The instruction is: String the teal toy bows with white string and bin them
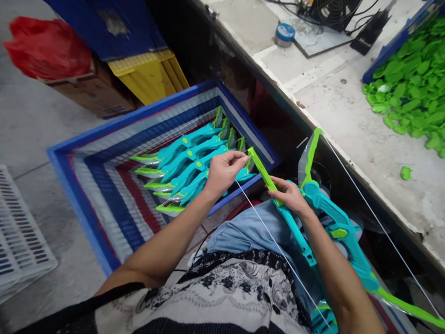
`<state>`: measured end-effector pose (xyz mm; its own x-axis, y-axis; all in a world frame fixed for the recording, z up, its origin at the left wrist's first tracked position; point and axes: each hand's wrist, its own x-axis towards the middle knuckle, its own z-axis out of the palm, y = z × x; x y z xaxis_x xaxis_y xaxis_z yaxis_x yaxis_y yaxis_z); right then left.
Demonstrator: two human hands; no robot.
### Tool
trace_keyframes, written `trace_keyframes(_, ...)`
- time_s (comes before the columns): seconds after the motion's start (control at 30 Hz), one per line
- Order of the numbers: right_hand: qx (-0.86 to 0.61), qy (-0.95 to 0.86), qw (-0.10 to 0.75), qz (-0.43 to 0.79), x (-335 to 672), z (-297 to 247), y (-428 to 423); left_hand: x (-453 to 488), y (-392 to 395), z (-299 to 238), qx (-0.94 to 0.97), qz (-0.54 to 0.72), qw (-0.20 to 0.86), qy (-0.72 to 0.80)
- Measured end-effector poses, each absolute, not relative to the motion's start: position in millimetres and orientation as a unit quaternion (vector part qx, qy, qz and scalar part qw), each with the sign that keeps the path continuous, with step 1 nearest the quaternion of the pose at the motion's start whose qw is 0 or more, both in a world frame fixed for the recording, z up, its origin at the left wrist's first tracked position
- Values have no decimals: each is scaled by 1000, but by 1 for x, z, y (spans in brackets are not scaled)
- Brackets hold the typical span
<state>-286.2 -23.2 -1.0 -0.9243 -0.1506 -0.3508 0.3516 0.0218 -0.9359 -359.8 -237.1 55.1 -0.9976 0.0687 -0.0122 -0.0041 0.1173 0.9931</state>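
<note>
A toy bow with a turquoise body and lime-green limb lies across my lap. My right hand wraps round it where the green limb meets the turquoise part. At the limb's tip, the fingers of my left hand pinch the white bowstring, which runs slack-free down across my shirt. Another strung toy bow rests to the right of my right forearm, near the table edge. Beyond my left hand, several finished-looking bows lie side by side in a lined blue crate.
The blue crate has a striped lining. A white slotted basket stands at left. Blue and yellow bins and a red bag are behind. On the worktable are a round tin, a fan and many green pieces.
</note>
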Motion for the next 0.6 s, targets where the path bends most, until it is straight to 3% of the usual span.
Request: trace_keyframes(0.6, 76, 688, 182, -698, -285, -1, -22, -363, -233, 55, 22, 730, 85, 678)
